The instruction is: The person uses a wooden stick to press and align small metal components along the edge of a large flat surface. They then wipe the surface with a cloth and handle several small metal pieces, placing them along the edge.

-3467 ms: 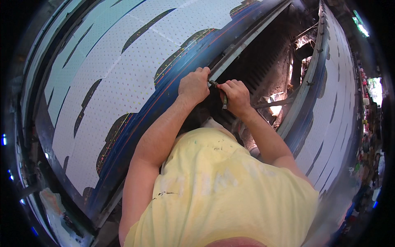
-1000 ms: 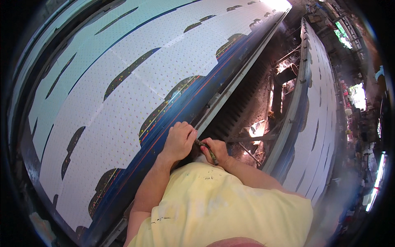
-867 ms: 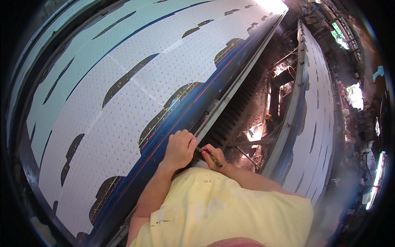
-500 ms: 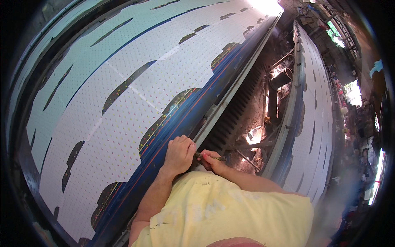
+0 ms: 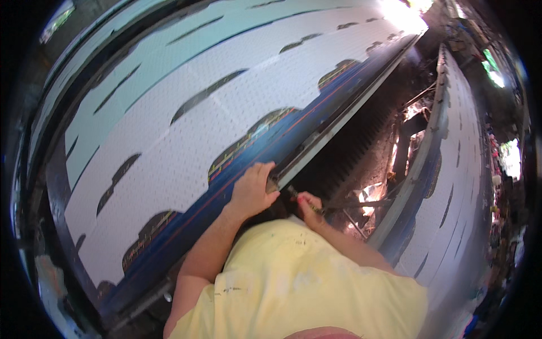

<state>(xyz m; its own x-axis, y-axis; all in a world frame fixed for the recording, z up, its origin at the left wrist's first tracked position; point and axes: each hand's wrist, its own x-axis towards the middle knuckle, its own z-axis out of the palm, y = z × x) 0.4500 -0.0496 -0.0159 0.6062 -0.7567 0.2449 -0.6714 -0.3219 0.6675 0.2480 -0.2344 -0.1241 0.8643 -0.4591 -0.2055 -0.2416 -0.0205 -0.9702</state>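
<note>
A long printing table (image 5: 223, 195) with a blue border runs away from me on the left, covered in white fabric (image 5: 164, 155) with small dots and dark scalloped patches. My left hand (image 5: 253, 191) lies at its near edge, fingers curled over the metal rail (image 5: 330, 135). Between thumb and fingers a small brownish block (image 5: 272, 185) shows at the rail. Just right of it, my right hand (image 5: 309, 207) is closed around a slim, dark, paint-speckled rod-like tool (image 5: 293, 192). The tool's tip points toward the rail, apart from my left hand; its exact kind is unclear.
A second long table (image 5: 451, 169) with similar patterned fabric stands to the right. Between the tables lies a gap with dark ribbed bars, a cross strut (image 5: 361, 203) and sunlit ground (image 5: 370, 195). Shelves and clutter line the far right.
My hands have drawn apart; the right hand with the tool has moved right, off the left hand. The left hand's thumb now shows on the block. The view has turned and shifted.
</note>
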